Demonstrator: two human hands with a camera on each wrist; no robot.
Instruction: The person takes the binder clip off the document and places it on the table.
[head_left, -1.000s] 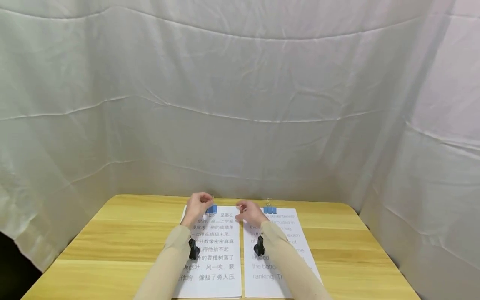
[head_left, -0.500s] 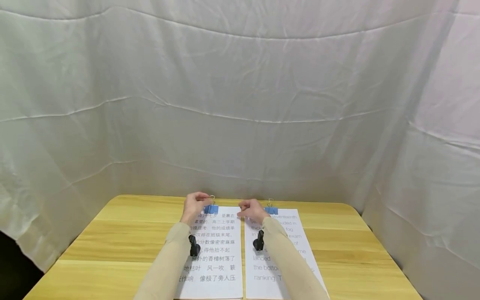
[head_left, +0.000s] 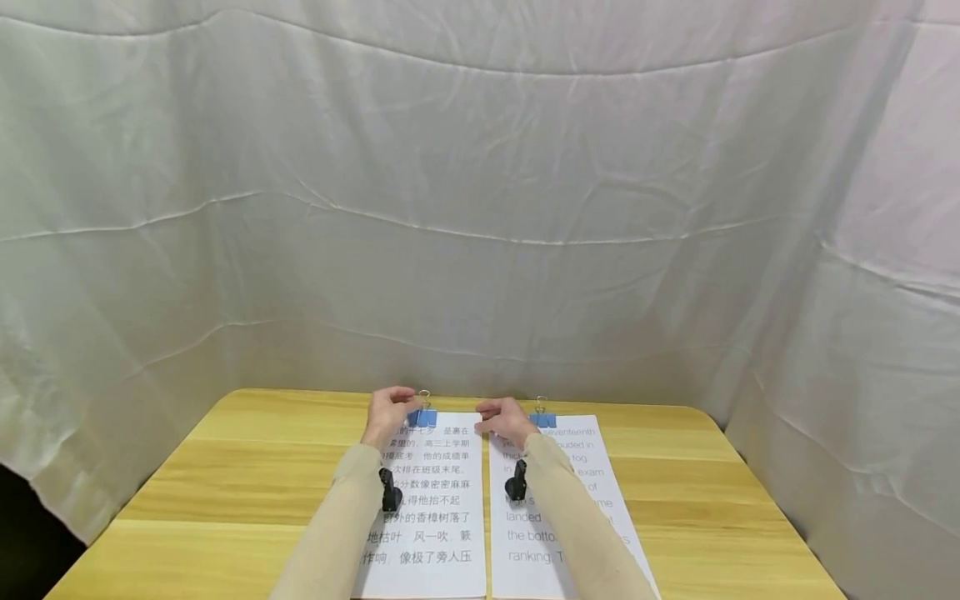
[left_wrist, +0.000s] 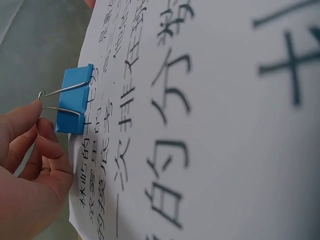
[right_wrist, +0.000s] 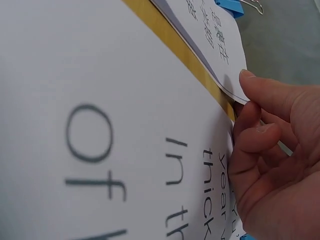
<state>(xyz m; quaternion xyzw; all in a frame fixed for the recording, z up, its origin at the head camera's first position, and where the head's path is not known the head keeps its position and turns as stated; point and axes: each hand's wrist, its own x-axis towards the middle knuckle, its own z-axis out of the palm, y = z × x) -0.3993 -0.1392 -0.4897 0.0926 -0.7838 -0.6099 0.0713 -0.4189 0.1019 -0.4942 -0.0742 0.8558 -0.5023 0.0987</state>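
In the left wrist view a blue binder clip point(left_wrist: 74, 100) grips the top edge of the left paper stack point(head_left: 438, 500), its wire handle standing out. My left hand point(head_left: 386, 414) is at this clip, thumb tip on the wire and the other fingers curled beside it. My right hand point(head_left: 508, 421) pinches the left stack's top right corner; in the right wrist view the thumb point(right_wrist: 260, 87) lies over the corner, with the index finger bent below it. Under the right hand and forearm lies the right paper stack point(head_left: 525, 533), printed in English, with its own blue clip point(head_left: 543, 420).
Both stacks lie side by side on a wooden table point(head_left: 225, 492), a narrow strip of wood between them. Behind the table's far edge hangs a pale grey curtain point(head_left: 480, 208), which also closes off both sides. A dark gap point(head_left: 30, 533) shows at the lower left.
My left hand has shifted slightly left, uncovering more of the left clip. The right fingers have drawn closer together at the left stack's corner. Over the last half second both hands barely move.
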